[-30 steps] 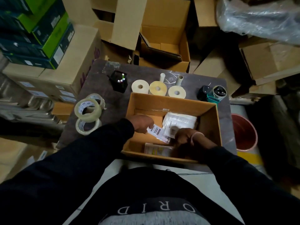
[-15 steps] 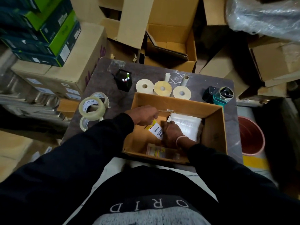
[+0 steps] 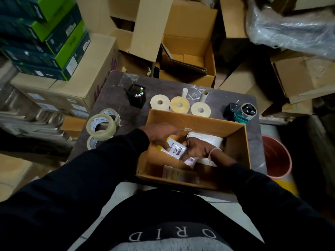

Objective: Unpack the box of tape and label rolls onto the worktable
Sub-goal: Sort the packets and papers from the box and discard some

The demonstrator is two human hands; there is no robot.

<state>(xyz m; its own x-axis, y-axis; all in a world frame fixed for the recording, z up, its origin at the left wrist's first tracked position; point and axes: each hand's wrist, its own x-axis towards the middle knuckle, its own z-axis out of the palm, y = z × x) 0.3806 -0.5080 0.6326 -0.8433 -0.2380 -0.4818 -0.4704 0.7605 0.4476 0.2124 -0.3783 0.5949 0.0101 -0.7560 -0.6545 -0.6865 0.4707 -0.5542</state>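
An open cardboard box [image 3: 194, 122] is set on the worktable [image 3: 163, 87], at its near edge. Both hands are inside it. A small white labelled packet [image 3: 176, 149] is grasped by the left hand [image 3: 159, 133] from above, fingers curled over its left end. The same packet is pinched at its right end by the right hand [image 3: 196, 148], a band visible on that wrist. The packet is held above the box floor, tilted.

A white wrapped bundle [image 3: 208, 140] is seen under and behind the right hand, against the far wall of the box. A flat clear-wrapped pack [image 3: 178, 175] lies along the near wall.

Already on the worktable: 3 label rolls [image 3: 179, 105] lined up just behind the box, 2 bare cores [image 3: 184, 92] behind them, clear tape rolls [image 3: 101, 125] stacked at the left edge, a black pen holder [image 3: 136, 96], a tape dispenser [image 3: 241, 111] at the far right.

A red bin [image 3: 277, 158] stands right of the table. Cardboard cartons are piled all round.
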